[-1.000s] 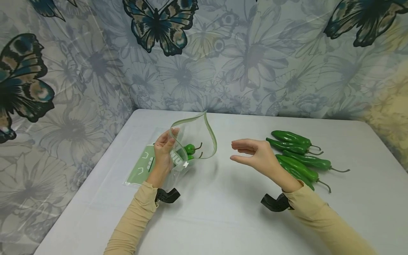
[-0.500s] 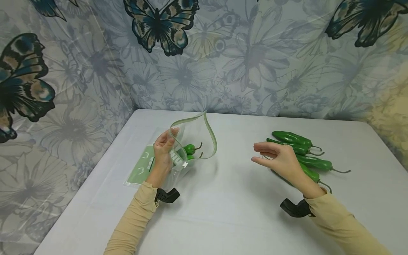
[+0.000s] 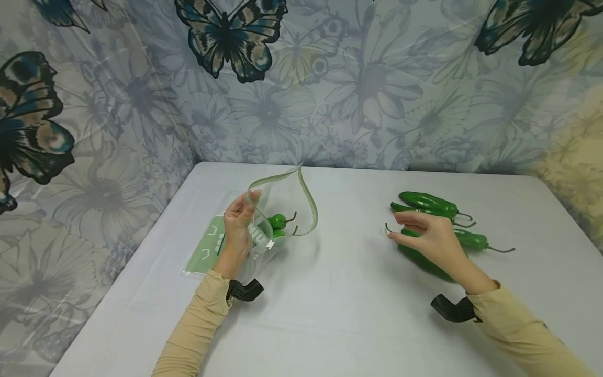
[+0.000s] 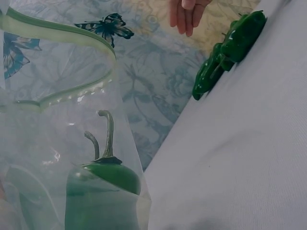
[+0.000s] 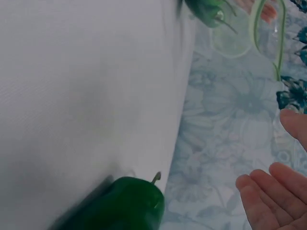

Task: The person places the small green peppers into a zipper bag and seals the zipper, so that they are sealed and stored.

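Observation:
My left hand (image 3: 237, 225) pinches the side of a clear zip bag (image 3: 308, 209) with a green zip band, its mouth spread apart and facing right. Inside the bag lie green peppers (image 3: 279, 221); two stems rise from them in the left wrist view. Over the loose green peppers (image 3: 426, 264) on the right hovers my right hand (image 3: 431, 235), thumb and fingers apart with nothing between them. It hides the middle of that group. In the right wrist view, one pepper (image 5: 124, 206) lies below the hand, apart from the fingers (image 5: 268, 206).
Under the left hand and bag lies a flat packet (image 3: 207, 246) with a green printed panel. Everything is on a white-covered table (image 3: 330, 314). A wall hanging (image 3: 377, 94) with flowers and butterflies stands behind the table and along its left side.
My right hand has moved right, from beside the bag's mouth to above the loose peppers. The left hand and bag have stayed in place, while the head view shifted slightly.

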{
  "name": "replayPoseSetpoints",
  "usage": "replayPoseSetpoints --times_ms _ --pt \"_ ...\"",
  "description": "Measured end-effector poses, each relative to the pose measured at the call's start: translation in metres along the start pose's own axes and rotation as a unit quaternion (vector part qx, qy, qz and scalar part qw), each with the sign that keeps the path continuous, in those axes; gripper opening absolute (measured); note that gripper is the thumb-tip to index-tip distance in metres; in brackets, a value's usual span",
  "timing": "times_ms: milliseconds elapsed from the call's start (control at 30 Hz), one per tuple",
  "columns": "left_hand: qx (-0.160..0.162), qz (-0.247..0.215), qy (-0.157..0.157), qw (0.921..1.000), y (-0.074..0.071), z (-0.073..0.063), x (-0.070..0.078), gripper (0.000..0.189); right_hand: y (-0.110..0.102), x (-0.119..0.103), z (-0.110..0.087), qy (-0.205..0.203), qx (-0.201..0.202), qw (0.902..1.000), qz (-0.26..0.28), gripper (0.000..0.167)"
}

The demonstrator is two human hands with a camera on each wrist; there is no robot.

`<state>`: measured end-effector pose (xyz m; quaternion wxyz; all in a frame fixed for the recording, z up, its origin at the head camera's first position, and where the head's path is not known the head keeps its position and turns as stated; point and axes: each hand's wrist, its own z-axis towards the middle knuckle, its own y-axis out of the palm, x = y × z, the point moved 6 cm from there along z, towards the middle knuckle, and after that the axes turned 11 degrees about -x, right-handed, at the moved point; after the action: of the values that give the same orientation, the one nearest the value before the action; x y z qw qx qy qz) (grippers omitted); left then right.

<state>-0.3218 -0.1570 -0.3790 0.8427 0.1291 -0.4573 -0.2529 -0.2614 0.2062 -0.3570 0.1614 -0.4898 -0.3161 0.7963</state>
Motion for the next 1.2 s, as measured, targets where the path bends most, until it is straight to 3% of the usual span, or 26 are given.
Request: replayPoseSetpoints --times_ms 267,433,900,1100,1200 --pt "0.012 0.005 -0.001 0.9999 -0.002 -0.001 0.002 0.033 0.0 0.018 -0.008 0.031 -0.021 0.9968 -0.07 0.04" --pt "0.016 0.005 -0.001 0.9999 -0.002 -0.001 0.003 0.033 0.003 0.027 -0.013 0.048 -0.043 0.994 -0.088 0.043" --pt "0.013 -0.007 0.0 0.9999 -0.002 0.0 0.003 0.034 0.003 0.038 -0.022 0.055 -0.048 0.9907 -0.115 0.044" --pt "0.008 -0.007 0.003 0.9999 0.0 0.0 0.004 0.034 0.006 0.034 -0.024 0.033 -0.048 0.9898 -0.13 0.046" --pt "0.007 -0.013 0.002 0.9999 0.0 0.0 0.004 0.033 0.009 0.034 -0.024 0.039 -0.063 0.9872 -0.141 0.049"
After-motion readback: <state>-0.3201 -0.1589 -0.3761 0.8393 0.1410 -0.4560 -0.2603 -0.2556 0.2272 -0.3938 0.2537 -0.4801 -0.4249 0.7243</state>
